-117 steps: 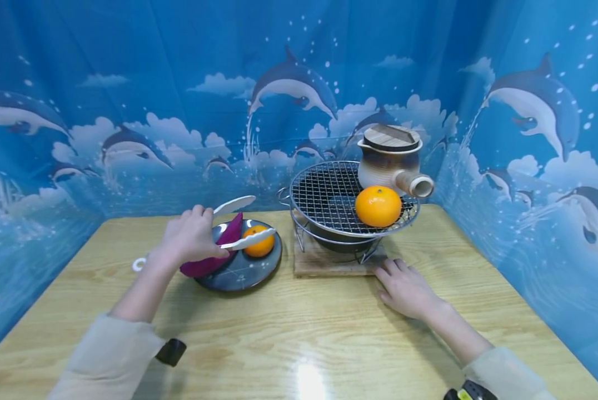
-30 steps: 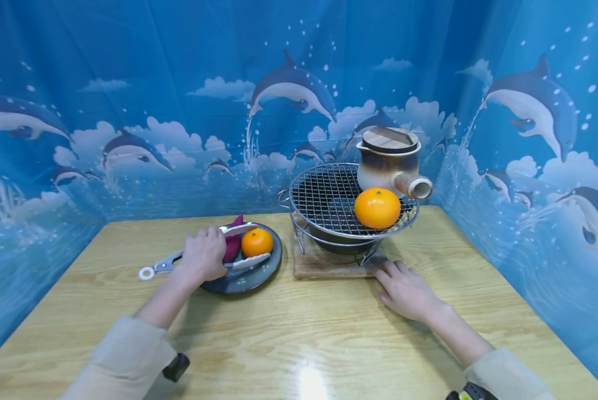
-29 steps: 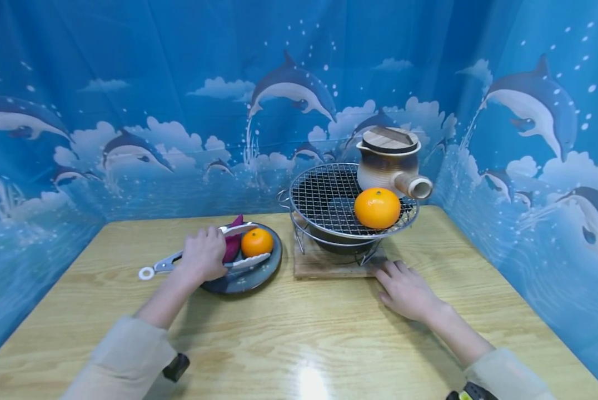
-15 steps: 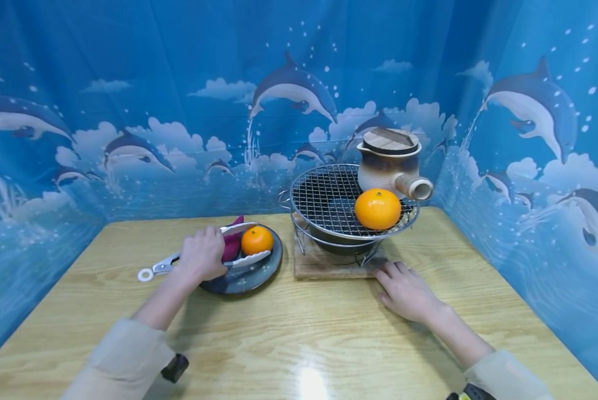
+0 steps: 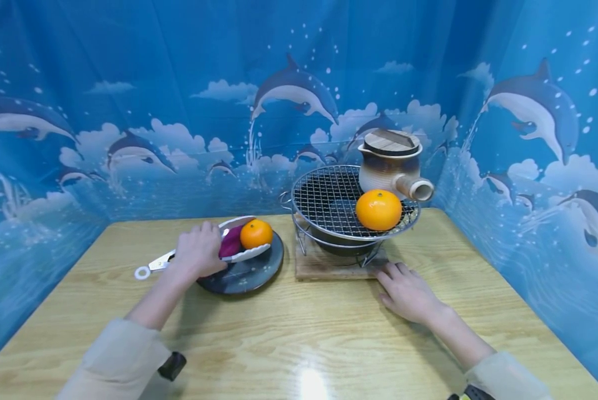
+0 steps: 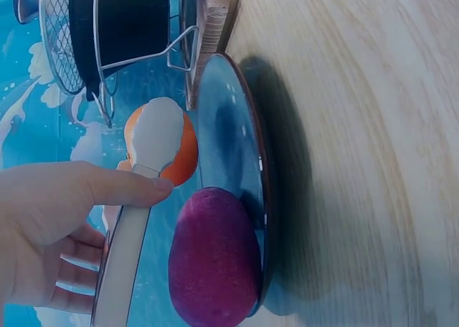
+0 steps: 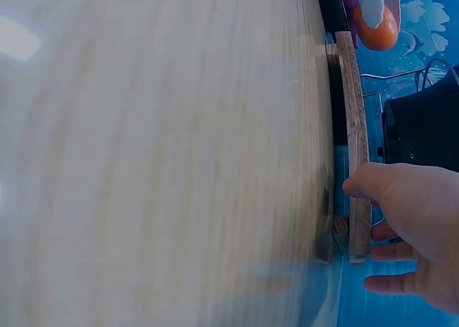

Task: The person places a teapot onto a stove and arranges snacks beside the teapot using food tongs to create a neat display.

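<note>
My left hand (image 5: 199, 250) grips white-tipped metal tongs (image 6: 159, 137) over the left part of the table. Between the tong tips sits a mandarin (image 5: 256, 234), just over the dark plate (image 5: 249, 278). In the left wrist view the fruit shows beside the plate's surface, partly covered by one tip. A purple sweet potato (image 6: 215, 262) lies on the plate, close to the tongs. My right hand (image 5: 409, 291) rests at the right front corner of a wooden board (image 7: 355, 119), fingers fairly straight, fingertips touching its edge.
On the board stands a black stove (image 5: 341, 247) with a round wire grill (image 5: 324, 194) on top. A second mandarin (image 5: 378, 210) and a lidded clay teapot (image 5: 386, 169) with a side handle sit on the grill. A dolphin-print curtain (image 5: 179, 83) encloses the table.
The tongs have closed from both sides onto the mandarin and raised it slightly above its earlier spot on the plate. My right hand has stayed at the board's corner.
</note>
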`<state>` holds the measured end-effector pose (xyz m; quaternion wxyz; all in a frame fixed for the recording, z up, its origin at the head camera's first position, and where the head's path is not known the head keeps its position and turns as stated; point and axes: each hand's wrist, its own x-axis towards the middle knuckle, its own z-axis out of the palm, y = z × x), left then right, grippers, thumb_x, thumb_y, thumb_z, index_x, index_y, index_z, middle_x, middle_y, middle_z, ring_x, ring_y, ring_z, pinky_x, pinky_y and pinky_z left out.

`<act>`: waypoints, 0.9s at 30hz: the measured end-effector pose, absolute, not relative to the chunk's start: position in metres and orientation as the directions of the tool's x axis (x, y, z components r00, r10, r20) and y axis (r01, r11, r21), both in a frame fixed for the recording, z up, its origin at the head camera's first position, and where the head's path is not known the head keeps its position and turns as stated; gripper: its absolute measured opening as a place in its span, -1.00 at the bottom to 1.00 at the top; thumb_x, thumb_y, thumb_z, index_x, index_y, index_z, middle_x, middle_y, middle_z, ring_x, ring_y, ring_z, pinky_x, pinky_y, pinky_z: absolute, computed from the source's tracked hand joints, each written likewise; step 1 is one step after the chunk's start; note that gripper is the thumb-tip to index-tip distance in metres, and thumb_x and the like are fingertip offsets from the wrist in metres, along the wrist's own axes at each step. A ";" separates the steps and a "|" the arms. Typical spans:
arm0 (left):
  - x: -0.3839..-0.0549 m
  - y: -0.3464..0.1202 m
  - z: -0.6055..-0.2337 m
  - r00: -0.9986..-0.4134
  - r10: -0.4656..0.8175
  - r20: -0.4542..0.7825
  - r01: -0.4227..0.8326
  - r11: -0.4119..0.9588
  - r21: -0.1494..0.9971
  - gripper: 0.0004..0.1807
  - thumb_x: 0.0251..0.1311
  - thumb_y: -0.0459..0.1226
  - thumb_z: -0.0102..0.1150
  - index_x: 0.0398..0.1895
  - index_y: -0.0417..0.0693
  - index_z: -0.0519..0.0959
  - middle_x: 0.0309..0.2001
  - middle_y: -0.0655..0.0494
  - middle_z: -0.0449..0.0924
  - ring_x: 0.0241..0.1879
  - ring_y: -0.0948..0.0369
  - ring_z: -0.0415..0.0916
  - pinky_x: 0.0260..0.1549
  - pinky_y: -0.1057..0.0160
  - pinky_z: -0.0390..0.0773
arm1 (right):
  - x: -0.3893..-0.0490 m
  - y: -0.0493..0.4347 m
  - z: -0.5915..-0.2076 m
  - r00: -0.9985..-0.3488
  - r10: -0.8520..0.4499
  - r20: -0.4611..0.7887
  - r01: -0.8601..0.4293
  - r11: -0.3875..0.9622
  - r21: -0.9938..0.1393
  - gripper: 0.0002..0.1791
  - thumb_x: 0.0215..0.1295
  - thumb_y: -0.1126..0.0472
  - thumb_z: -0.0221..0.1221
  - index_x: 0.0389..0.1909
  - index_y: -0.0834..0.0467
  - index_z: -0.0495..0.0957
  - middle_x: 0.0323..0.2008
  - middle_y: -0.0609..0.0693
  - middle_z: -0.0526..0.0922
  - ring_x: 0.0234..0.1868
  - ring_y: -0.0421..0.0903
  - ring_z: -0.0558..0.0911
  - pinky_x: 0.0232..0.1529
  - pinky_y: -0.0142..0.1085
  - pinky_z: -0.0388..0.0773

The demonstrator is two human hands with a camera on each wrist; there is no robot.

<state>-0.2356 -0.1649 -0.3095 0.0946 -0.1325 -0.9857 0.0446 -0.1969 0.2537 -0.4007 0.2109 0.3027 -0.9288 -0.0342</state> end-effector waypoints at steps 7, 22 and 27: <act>-0.235 -0.166 -0.304 -0.958 0.240 0.155 0.229 0.970 -0.087 -0.26 -0.28 0.00 0.40 -0.14 -0.41 0.41 -0.26 -0.22 0.37 -0.29 -0.11 0.40 -0.42 -0.06 0.46 | -0.197 0.254 -0.402 -0.732 -0.574 0.368 -0.547 0.816 0.186 -0.53 -0.04 0.13 0.31 -0.07 0.23 0.49 -0.19 0.18 0.48 -0.19 0.15 0.49 -0.32 -0.03 0.51; -0.233 -0.166 -0.288 -0.972 0.205 0.114 0.197 0.977 -0.080 -0.14 -0.26 0.02 0.44 -0.03 -0.46 0.34 -0.19 -0.27 0.36 -0.23 -0.10 0.35 -0.34 -0.07 0.48 | -0.197 0.253 -0.401 -0.733 -0.574 0.365 -0.546 0.817 0.187 -0.52 -0.04 0.13 0.31 -0.07 0.23 0.50 -0.18 0.17 0.48 -0.19 0.15 0.49 -0.34 -0.04 0.51; -0.231 -0.165 -0.282 -0.969 0.211 0.128 0.201 0.976 -0.085 -0.14 -0.26 0.04 0.43 -0.03 -0.44 0.33 -0.19 -0.26 0.36 -0.25 -0.09 0.36 -0.36 -0.03 0.49 | -0.197 0.254 -0.401 -0.734 -0.573 0.365 -0.547 0.817 0.183 -0.53 -0.04 0.14 0.32 -0.08 0.22 0.49 -0.18 0.17 0.47 -0.18 0.15 0.48 -0.33 -0.04 0.51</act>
